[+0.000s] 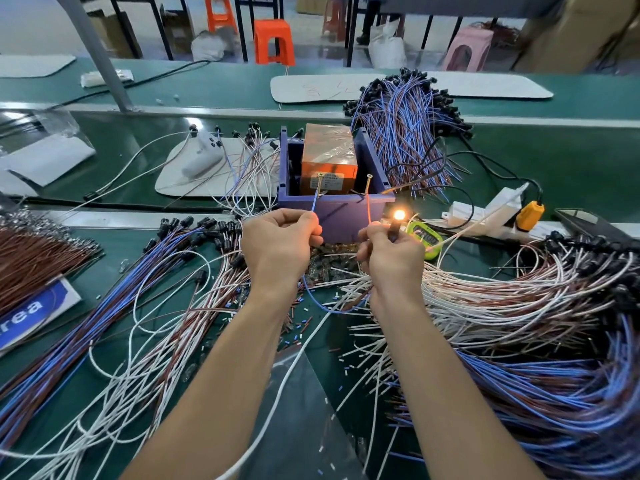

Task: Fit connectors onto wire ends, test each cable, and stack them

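the test could have failed from here mostly through a slip: the blue wire (314, 201) met the left screw (320, 180) on the blue box (337, 207) only at its bare tip, and a small drift of the left hand (278, 244) would likely have broken the contact and put out the lamp (399, 214), reading as a fault where there was none. the two bare ends also stood close over the same box front, so letting them swing together might have shorted the orange battery (328, 157) behind them. the loop of the cable (325, 308) hung down between the wrists into loose wires (349, 284) on the table (554, 161), and a snag there could have tugged an end away. the left hand was raised before the box, knuckles up, thumb and forefinger pinching the blue wire just below the screw. the right hand (389, 252) was level with it and just apart, fingers curled round the black lamp holder (394, 231) and the orange wire (369, 209) that rose toward the right screw (367, 183), though whether its tip touched the screw could not be made out. both forearms reached straight forward over the cable piles (519, 306).
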A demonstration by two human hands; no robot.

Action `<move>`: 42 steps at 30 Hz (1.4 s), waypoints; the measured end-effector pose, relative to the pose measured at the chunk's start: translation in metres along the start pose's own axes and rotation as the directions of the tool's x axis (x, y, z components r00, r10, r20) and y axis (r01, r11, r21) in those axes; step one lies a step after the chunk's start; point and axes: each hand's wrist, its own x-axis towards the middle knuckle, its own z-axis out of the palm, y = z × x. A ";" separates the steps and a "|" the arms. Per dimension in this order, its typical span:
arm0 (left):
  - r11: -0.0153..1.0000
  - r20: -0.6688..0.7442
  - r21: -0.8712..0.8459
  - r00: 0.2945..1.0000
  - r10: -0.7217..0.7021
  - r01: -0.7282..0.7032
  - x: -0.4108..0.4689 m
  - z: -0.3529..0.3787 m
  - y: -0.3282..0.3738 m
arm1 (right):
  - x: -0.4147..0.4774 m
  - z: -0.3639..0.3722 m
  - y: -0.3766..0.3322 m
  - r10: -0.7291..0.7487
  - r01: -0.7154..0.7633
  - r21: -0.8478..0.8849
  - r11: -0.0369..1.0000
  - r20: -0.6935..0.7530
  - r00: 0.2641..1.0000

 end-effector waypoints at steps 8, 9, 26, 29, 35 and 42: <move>0.999 -0.020 -0.040 0.999 -0.035 0.034 -0.008 -0.007 0.001 | -0.017 -0.017 -0.007 0.070 -0.070 0.140 0.988 0.008 0.998; 0.998 0.027 -0.052 0.999 -0.037 0.038 -0.012 -0.009 0.001 | -0.022 -0.021 -0.009 0.082 -0.090 0.139 0.986 0.061 0.995; 0.979 0.611 0.199 0.777 -0.153 0.037 -0.090 0.052 0.004 | -0.047 -0.203 -0.071 0.095 -0.052 -0.310 0.949 0.123 0.988; 0.862 0.601 0.465 0.787 -0.140 -0.202 -0.105 0.053 -0.007 | -0.036 -0.259 -0.082 -0.042 -0.037 -0.441 0.897 -0.170 0.985; 0.491 0.641 0.686 0.766 -0.057 -0.537 -0.127 0.059 -0.022 | -0.020 -0.322 -0.098 -0.283 -0.270 -0.916 0.297 -0.355 0.891; 0.185 0.614 0.775 0.789 0.010 -0.605 -0.135 0.065 -0.025 | -0.009 -0.316 -0.074 -0.372 -0.246 -0.944 0.219 -0.314 0.873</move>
